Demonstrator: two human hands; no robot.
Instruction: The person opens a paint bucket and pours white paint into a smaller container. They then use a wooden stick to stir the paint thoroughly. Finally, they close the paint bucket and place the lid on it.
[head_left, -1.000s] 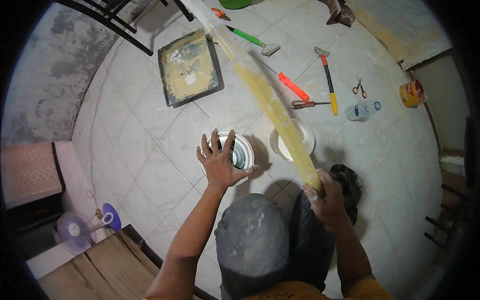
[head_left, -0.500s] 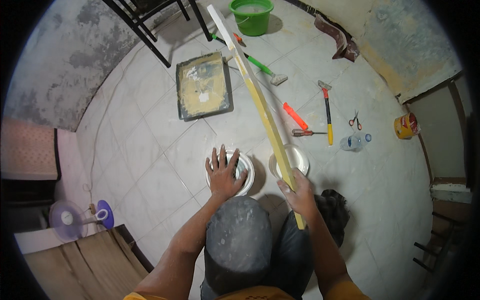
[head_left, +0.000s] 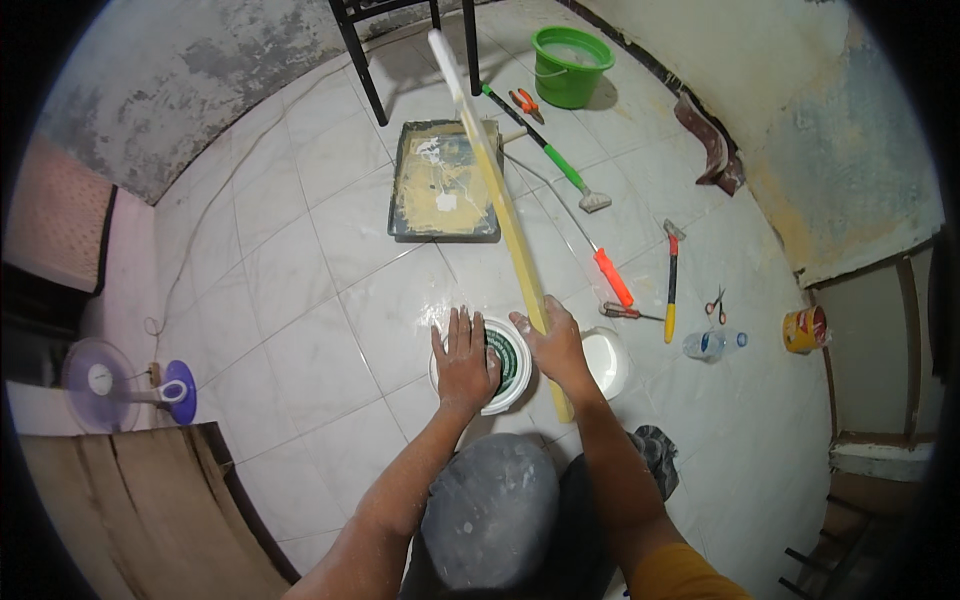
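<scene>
My left hand [head_left: 467, 368] lies flat, fingers stretched, on the top of a round white tub [head_left: 524, 370] with a dark green printed centre. In my right hand [head_left: 556, 347] is a long narrow wooden stick [head_left: 512, 225], yellowish along most of its length and white at the far end. It slants up and away over the floor, its near end below my grip. Just right of my right hand stands an open white container [head_left: 603, 362], partly hidden by my forearm.
A paint tray [head_left: 397, 190] smeared with dried paint lies ahead, beside a green bucket [head_left: 572, 78] and black chair legs. On the right are a scraper [head_left: 594, 201], an orange-handled tool [head_left: 613, 277], a screwdriver [head_left: 622, 311], a hammer-like tool [head_left: 671, 285], scissors [head_left: 716, 305] and a bottle [head_left: 706, 345].
My right hand has moved forward with the stick, nearer the tub. My left hand has settled flatter on the tub's top, its fingers closer together. The view has shifted.
</scene>
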